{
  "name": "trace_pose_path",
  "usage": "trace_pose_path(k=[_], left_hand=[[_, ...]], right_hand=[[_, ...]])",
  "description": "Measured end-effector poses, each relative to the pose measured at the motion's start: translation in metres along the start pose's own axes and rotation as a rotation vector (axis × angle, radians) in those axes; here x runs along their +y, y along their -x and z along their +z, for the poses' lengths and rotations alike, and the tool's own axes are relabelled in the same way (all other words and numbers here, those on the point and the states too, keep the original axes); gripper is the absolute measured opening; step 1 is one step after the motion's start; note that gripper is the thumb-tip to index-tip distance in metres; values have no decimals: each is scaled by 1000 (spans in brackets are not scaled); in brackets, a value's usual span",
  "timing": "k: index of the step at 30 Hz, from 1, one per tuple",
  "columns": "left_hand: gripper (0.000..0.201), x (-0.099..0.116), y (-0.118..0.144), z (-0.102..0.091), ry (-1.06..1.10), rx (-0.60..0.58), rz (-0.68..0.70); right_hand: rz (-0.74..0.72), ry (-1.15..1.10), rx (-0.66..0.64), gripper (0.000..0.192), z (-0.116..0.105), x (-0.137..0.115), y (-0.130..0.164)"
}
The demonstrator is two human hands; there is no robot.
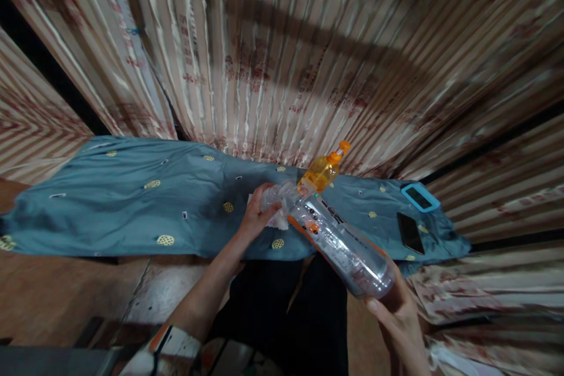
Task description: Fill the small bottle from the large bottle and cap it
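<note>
Left grip (pixel 258 217) closed on a white cloth (pixel 278 220) at the neck of a clear plastic bottle (pixel 339 241), held tilted above the blue-covered table (pixel 132 205); right grip (pixel 396 305) clasps the bottle's base. Orange bottle (pixel 324 170) behind.

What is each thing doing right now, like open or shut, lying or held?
clear bottle: tilted, base held by right hand
left hand: gripping the bottle's neck with a white cloth
orange bottle: standing, cap on
black phone: lying flat, screen dark
blue-rimmed phone: lying flat
blue sheet: spread out
</note>
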State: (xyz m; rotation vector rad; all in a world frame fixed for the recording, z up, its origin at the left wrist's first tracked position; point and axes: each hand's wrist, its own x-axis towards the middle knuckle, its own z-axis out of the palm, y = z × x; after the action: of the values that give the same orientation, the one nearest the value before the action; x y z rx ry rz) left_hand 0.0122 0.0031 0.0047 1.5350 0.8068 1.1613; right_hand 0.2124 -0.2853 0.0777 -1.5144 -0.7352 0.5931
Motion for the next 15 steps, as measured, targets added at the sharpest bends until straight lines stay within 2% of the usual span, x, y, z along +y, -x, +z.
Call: trace_pose_path(k=[5, 10, 15], left_hand=[[66, -2, 0, -2, -74, -10, 18], [63, -3, -2, -7, -143, -29, 74], [62, -1, -3, -10, -155, -37, 83]], right_hand=[[67, -132, 49, 81, 5, 27, -2], [154, -348, 45, 59, 26, 38, 2], [231, -516, 77, 45, 48, 40, 5]])
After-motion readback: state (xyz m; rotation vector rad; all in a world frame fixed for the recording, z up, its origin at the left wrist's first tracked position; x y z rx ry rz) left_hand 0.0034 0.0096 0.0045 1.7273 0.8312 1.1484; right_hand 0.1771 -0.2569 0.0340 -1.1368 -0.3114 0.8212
